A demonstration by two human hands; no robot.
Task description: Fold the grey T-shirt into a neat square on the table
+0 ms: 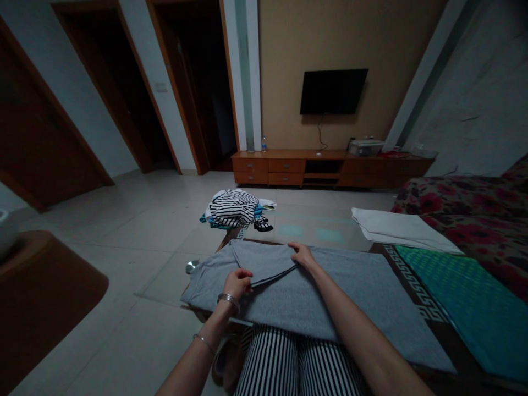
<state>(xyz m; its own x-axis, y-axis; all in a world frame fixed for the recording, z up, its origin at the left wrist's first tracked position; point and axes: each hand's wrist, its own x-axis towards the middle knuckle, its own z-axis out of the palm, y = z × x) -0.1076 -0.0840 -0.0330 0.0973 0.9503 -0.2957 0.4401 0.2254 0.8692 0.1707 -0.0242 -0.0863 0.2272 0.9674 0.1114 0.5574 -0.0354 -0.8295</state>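
1. A grey garment [330, 297] is spread across the near edge of the counter [313, 228], and its lower edge hangs over the knees of the person's striped trousers [289, 363].
2. One part of the garment, a folded flap [259, 261], is laid back over the garment's left portion.
3. The left hand [238, 282] is placed at the near edge of that flap; its fingers [245, 273] are curled and clenched on the grey cloth. A metal bracelet [228, 298] is worn on that wrist.
4. The right hand [303, 254] is laid on top of the garment at the far right corner of the flap. Its fingers [295, 247] are stretched out and released, pressed flat on the cloth with nothing grasped.
5. A pile of striped clothes [233, 209] is seen at the far left corner of the counter, well apart from both hands.
6. A folded white cloth [402, 228] is set at the far right of the counter, and a teal cloth [462, 297] is spread beside it, nearer the person.
7. A sofa [466, 203] with a floral cover is seen to the right of the counter.
8. A dark television [333, 91] is mounted on the far wall above a low wooden cabinet [289, 165].
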